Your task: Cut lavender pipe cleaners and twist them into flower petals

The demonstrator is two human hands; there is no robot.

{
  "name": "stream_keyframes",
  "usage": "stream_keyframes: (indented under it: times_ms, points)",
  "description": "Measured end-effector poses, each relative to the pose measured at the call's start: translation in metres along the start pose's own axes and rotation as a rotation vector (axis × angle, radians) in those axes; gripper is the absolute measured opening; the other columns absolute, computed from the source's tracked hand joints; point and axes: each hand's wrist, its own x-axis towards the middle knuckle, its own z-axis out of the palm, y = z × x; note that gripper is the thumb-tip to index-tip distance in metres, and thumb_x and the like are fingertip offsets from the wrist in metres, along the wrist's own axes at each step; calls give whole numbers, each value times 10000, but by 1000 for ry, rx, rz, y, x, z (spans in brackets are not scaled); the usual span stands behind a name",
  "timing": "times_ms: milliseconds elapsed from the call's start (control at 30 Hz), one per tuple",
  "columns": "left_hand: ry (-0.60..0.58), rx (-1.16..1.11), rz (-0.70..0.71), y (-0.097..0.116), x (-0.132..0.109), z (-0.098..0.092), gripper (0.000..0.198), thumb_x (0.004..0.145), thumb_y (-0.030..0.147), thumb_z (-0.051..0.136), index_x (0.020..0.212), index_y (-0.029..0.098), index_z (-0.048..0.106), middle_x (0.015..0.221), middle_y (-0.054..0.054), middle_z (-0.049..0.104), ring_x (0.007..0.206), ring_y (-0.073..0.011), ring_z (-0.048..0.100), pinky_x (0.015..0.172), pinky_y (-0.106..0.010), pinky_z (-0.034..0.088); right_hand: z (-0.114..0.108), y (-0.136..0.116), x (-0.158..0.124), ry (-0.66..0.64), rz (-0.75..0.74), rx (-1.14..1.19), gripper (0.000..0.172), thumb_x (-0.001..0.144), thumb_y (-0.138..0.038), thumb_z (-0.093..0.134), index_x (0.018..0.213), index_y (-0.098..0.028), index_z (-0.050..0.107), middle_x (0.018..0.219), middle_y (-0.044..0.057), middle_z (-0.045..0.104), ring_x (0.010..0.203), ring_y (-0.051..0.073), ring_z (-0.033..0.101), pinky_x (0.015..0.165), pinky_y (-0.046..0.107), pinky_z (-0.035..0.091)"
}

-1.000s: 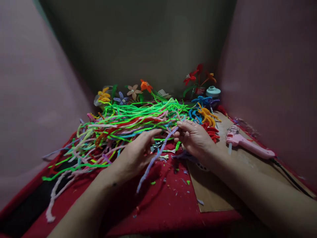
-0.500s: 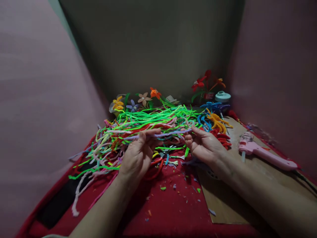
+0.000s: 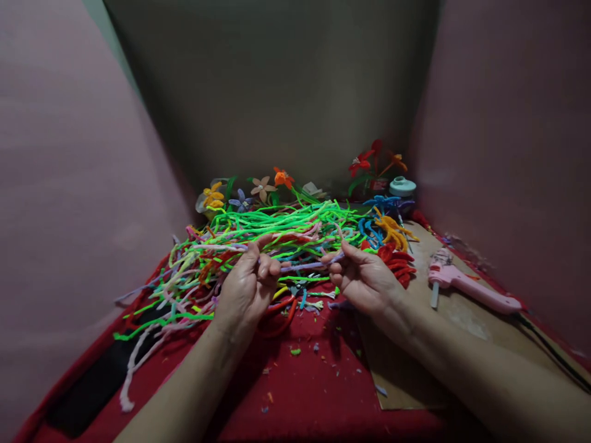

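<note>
A lavender pipe cleaner (image 3: 302,267) stretches nearly level between my two hands. My left hand (image 3: 244,286) has its fingers curled round the left part of it. At the other end, the thumb and fingers of my right hand (image 3: 367,280) pinch it. Behind and below the hands lies a large heap of pipe cleaners (image 3: 286,221), bright green on top, with pink, white and red ones among them. Red-handled pliers (image 3: 292,314) rest on the red cloth (image 3: 295,394) between my forearms.
A pink glue gun (image 3: 475,287) lies on a brown board (image 3: 410,375) at the right. Orange (image 3: 392,229) and red fuzzy petals (image 3: 397,261) sit beside the heap. Fuzzy flowers (image 3: 262,188) and a pale blue lidded container (image 3: 402,186) stand behind. A black object (image 3: 87,387) lies front left.
My left fingers have curled further round the lavender pipe cleaner, and both hands sit slightly lower and further left. The whole view has shifted a little.
</note>
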Motion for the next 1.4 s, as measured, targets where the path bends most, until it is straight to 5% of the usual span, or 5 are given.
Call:
stream_keyframes:
  times_ms: [367, 867, 1133, 1233, 1400]
  points:
    - [65, -114, 82, 1, 22, 28, 270, 955, 274, 361, 890, 137, 584, 406, 98, 343, 371, -54, 405, 546, -205, 486, -1, -7, 3, -156, -185, -4, 73, 781, -220, 661, 743, -160, 646, 748, 37, 705, 689, 132, 670, 714, 270, 564]
    - [-21, -237, 108, 12, 4, 44, 321, 961, 294, 349, 818, 137, 591, 363, 106, 240, 310, -53, 204, 368, -183, 248, 10, -27, -8, -99, -56, 65, 266, 875, -159, 522, 623, -132, 601, 605, 35, 661, 451, 55, 546, 398, 123, 420]
    - [-36, -317, 164, 5, 13, 47, 335, 958, 328, 341, 819, 140, 580, 388, 102, 259, 329, -42, 252, 399, -172, 282, 10, -24, -3, -160, -149, 61, 61, 822, -131, 604, 779, -150, 643, 799, 38, 703, 635, 72, 644, 597, 128, 535]
    - [-42, -315, 178, 2, 14, 49, 333, 956, 341, 340, 824, 147, 576, 399, 102, 253, 335, -44, 265, 405, -175, 292, 14, -14, -5, -248, -148, -1, 176, 778, -42, 607, 923, -132, 652, 912, 63, 711, 738, 96, 677, 666, 140, 547]
    - [-51, -263, 154, -8, 12, 50, 322, 965, 297, 333, 830, 136, 577, 413, 99, 263, 353, -49, 280, 426, -182, 327, 23, 4, 0, -237, -145, -66, 113, 791, -52, 581, 853, -86, 669, 748, 60, 709, 617, 131, 681, 579, 197, 566]
